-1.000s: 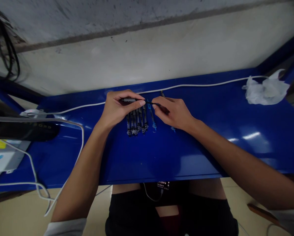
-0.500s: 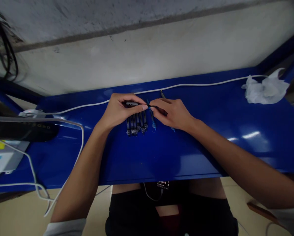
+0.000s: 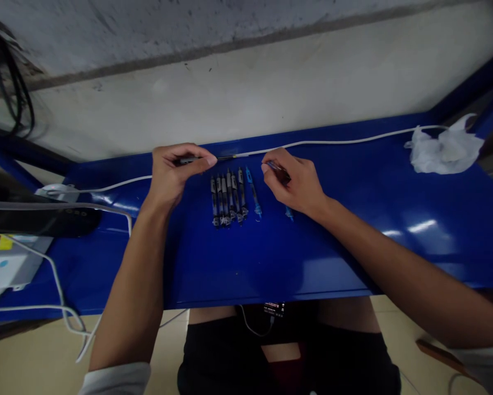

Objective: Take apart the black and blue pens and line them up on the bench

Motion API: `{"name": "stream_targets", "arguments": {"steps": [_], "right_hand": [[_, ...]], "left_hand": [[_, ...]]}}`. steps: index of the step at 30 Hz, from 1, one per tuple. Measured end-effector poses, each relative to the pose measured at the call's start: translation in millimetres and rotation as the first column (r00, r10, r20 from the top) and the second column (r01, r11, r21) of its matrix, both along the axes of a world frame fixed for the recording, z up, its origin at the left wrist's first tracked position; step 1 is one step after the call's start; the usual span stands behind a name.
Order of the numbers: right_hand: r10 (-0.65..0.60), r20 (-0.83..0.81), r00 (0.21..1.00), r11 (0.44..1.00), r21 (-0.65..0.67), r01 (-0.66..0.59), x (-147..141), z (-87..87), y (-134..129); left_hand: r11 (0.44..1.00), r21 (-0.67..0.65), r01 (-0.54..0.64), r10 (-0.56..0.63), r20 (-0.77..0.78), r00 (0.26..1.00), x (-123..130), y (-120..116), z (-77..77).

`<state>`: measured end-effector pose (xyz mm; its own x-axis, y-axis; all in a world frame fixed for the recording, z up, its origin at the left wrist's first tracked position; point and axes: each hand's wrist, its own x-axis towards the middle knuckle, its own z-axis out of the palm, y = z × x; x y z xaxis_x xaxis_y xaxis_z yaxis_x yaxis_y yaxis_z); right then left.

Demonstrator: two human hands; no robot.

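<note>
My left hand (image 3: 170,173) is closed on a grey-and-black pen part (image 3: 184,161). From its fingertips a thin refill (image 3: 229,158), dark with a yellow band and a pale end, points right. My right hand (image 3: 298,181) pinches a dark pen barrel (image 3: 276,166), mostly hidden by the fingers, apart from the refill. Between and below the hands, several black-and-grey pens (image 3: 225,197) lie side by side with clear wrap at their lower ends. Beside them lies a blue pen (image 3: 252,189). Another blue pen (image 3: 289,214) shows partly under my right hand.
The blue tabletop (image 3: 238,258) meets a wall at the back, with a white cable (image 3: 332,142) along that edge. A crumpled white plastic bag (image 3: 446,145) sits far right. On the left are a black device (image 3: 69,219), a white box (image 3: 11,269) and loose cables.
My hands have moved apart, the left going left and the right slightly right. The pen pieces, together before, are now separated and the refill is exposed. The pens on the table stay put.
</note>
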<state>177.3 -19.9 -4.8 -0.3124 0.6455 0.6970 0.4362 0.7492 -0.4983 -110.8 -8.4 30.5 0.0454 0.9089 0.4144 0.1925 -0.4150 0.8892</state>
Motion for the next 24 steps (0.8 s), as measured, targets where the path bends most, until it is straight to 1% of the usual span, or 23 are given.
{"name": "stream_targets", "arguments": {"steps": [2,4,12,20,24], "right_hand": [[-0.002,-0.031,1.000,1.000,-0.006,0.002,0,0.4,0],[0.004,-0.025,1.000,1.000,-0.012,-0.005,-1,0.7,0],[0.032,0.068,0.997,1.000,-0.004,-0.031,-1,-1.7,0],[0.032,0.104,0.994,0.999,-0.011,-0.031,0,-5.5,2],[0.042,0.112,0.993,0.999,-0.019,-0.040,0,-4.9,2]], "left_hand": [[0.999,0.027,-0.018,0.016,0.057,0.998,-4,3,-0.6],[1.000,0.029,-0.008,0.006,0.066,0.998,-4,4,-1.0],[0.997,-0.055,0.056,-0.059,-0.070,0.996,13,-5,-3.4],[0.995,-0.055,0.086,-0.091,-0.100,0.991,16,-9,1.6],[0.989,-0.068,0.129,-0.136,-0.105,0.985,17,-10,2.7]]}}
